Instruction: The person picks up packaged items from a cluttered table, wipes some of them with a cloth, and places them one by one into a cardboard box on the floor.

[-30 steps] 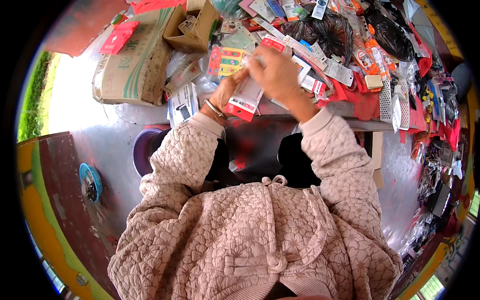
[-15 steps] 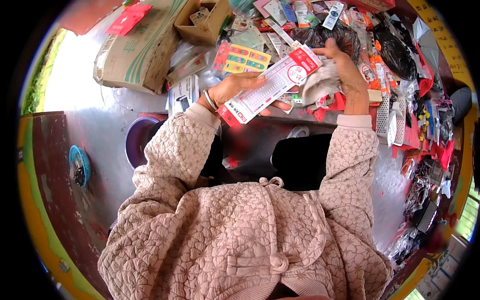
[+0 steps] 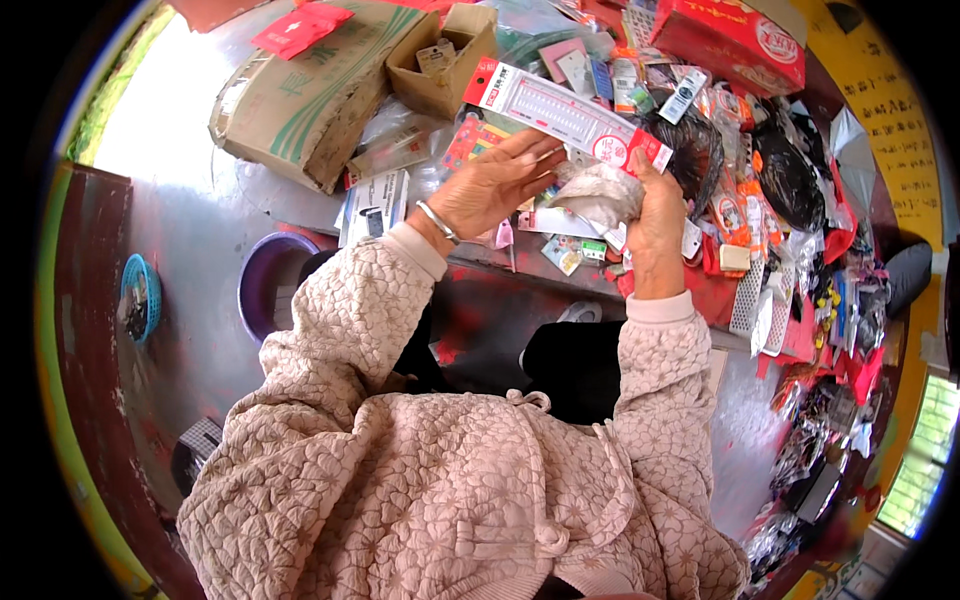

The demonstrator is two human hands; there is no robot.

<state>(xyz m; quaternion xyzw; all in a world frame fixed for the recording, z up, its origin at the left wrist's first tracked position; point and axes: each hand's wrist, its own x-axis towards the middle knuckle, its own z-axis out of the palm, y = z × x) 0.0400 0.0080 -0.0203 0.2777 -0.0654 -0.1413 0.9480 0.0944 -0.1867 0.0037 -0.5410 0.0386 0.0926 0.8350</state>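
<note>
My right hand (image 3: 657,225) pinches the right end of a long flat packet (image 3: 560,108) with red ends and a white and clear middle. It also holds a crumpled grey-white cloth (image 3: 600,195), bunched beneath the packet. The packet slants up to the left over the table. My left hand (image 3: 490,190), with a bangle at its wrist, is just below the packet. Its fingers are stretched out and apart, with nothing in them. Behind them lies a partly covered colourful sheet (image 3: 470,141). Small cards (image 3: 563,254) lie on the table between my wrists.
A large cardboard box (image 3: 300,95) and a small open carton (image 3: 440,65) stand at the far left. A red box (image 3: 730,45), black plastic bags (image 3: 790,185) and many packaged goods crowd the right. On the floor are a purple basin (image 3: 262,290) and a blue basket (image 3: 142,297).
My left hand has let go of the packet and opened. The packet has swung round, its left end now pointing up and away, held by my right hand. The view has shifted slightly.
</note>
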